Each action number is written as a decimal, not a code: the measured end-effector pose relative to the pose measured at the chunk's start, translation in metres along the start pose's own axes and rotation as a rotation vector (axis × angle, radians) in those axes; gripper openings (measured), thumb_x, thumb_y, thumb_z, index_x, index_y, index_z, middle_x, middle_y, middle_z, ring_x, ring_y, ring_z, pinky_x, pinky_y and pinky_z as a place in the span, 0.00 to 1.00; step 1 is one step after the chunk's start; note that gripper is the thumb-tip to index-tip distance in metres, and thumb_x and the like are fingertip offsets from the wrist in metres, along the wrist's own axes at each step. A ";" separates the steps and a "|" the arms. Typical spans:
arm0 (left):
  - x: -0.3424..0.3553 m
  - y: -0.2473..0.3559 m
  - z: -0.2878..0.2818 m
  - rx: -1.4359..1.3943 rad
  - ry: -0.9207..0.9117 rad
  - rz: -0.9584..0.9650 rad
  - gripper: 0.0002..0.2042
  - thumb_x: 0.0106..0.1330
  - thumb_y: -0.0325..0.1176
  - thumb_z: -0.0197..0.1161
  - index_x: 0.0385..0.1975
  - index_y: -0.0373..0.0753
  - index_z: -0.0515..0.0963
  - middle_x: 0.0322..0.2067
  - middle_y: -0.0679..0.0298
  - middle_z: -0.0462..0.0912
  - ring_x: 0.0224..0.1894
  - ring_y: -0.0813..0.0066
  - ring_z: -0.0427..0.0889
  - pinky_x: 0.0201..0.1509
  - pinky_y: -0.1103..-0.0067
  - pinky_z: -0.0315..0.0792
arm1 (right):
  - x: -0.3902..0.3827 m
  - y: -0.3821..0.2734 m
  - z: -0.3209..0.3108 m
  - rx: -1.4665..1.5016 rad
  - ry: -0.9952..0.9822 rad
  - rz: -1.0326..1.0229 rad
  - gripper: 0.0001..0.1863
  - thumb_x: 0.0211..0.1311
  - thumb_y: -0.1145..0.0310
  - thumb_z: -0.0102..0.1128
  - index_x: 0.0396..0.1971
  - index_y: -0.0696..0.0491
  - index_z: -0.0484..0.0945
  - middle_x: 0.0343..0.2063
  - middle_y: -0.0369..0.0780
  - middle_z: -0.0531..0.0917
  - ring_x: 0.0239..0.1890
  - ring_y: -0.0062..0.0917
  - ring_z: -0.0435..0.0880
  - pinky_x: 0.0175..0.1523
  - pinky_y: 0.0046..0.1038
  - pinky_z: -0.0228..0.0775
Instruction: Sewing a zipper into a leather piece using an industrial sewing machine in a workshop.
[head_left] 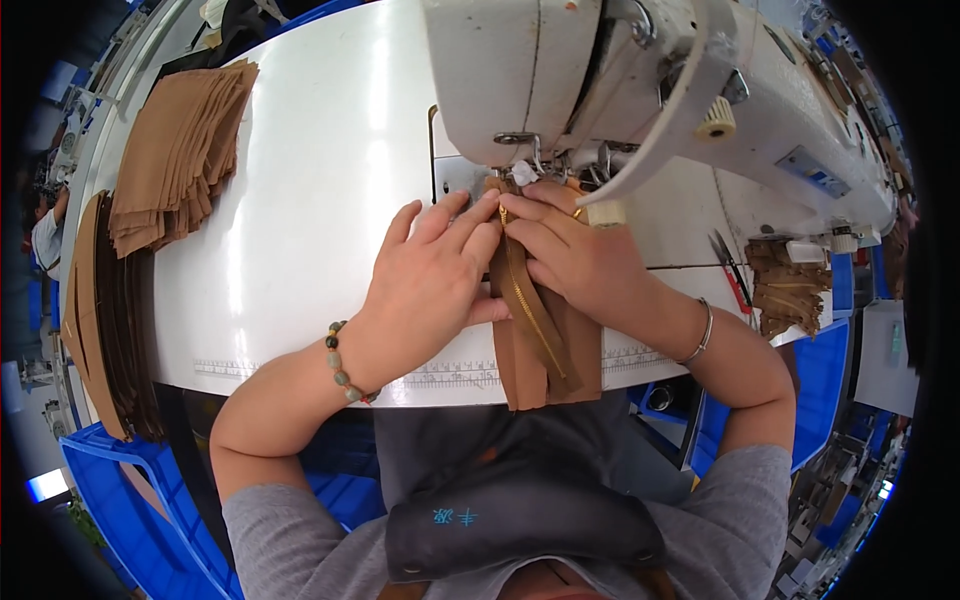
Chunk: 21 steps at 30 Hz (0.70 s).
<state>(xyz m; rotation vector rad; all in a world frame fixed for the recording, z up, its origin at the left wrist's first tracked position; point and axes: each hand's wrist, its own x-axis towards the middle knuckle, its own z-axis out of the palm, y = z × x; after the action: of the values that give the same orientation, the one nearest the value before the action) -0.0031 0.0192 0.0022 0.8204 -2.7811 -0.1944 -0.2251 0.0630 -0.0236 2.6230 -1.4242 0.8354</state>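
A brown zipper (527,298) with gold-coloured teeth lies lengthwise on a brown fabric piece (583,350). Their far ends reach the needle area of a white sewing machine (490,75), and the fabric's near end hangs at the table's front edge. My left hand (430,270) grips the zipper's left side near the needle with the index fingertip, its thumb against the fabric lower down and its other fingers spread. My right hand (585,255) has its fingers bent over the zipper's right side, close to the needle. The machine partly hides the right fingertips.
A stack of brown fabric pieces (180,150) lies at the table's far left, with more folded brown pieces (115,320) nearer. Red-handled snips (735,278) and a bundle of brown zippers (788,287) lie at right. A ruler strip (430,380) runs along the front edge. Blue bins (150,500) stand below.
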 end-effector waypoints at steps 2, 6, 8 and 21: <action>0.000 0.000 -0.001 0.006 -0.023 -0.002 0.37 0.50 0.49 0.78 0.58 0.35 0.75 0.68 0.57 0.75 0.70 0.55 0.71 0.71 0.54 0.67 | -0.002 0.000 0.001 0.013 0.029 -0.019 0.17 0.54 0.69 0.69 0.45 0.53 0.81 0.56 0.39 0.85 0.56 0.31 0.85 0.57 0.38 0.74; 0.000 0.000 -0.001 0.020 -0.033 -0.001 0.37 0.50 0.48 0.78 0.58 0.35 0.75 0.69 0.57 0.75 0.70 0.55 0.71 0.71 0.53 0.66 | -0.006 0.002 0.002 0.008 0.029 -0.034 0.19 0.53 0.68 0.70 0.46 0.53 0.81 0.56 0.40 0.85 0.55 0.32 0.85 0.58 0.39 0.74; 0.000 0.001 -0.002 0.008 -0.035 -0.038 0.38 0.48 0.45 0.80 0.62 0.41 0.75 0.67 0.64 0.76 0.72 0.57 0.70 0.74 0.56 0.63 | -0.007 0.003 0.002 0.011 0.017 -0.027 0.17 0.54 0.67 0.70 0.44 0.52 0.82 0.54 0.40 0.86 0.54 0.32 0.86 0.57 0.39 0.76; -0.003 -0.002 0.005 0.102 0.009 0.034 0.38 0.49 0.48 0.79 0.61 0.39 0.77 0.69 0.62 0.75 0.70 0.60 0.71 0.75 0.57 0.63 | -0.012 -0.004 -0.005 -0.051 -0.044 0.053 0.25 0.53 0.60 0.74 0.51 0.52 0.82 0.55 0.40 0.84 0.54 0.34 0.85 0.60 0.37 0.77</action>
<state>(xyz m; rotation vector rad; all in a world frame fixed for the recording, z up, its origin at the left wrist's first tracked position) -0.0009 0.0201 -0.0036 0.7948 -2.8138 -0.0428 -0.2290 0.0760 -0.0240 2.5926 -1.5115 0.7410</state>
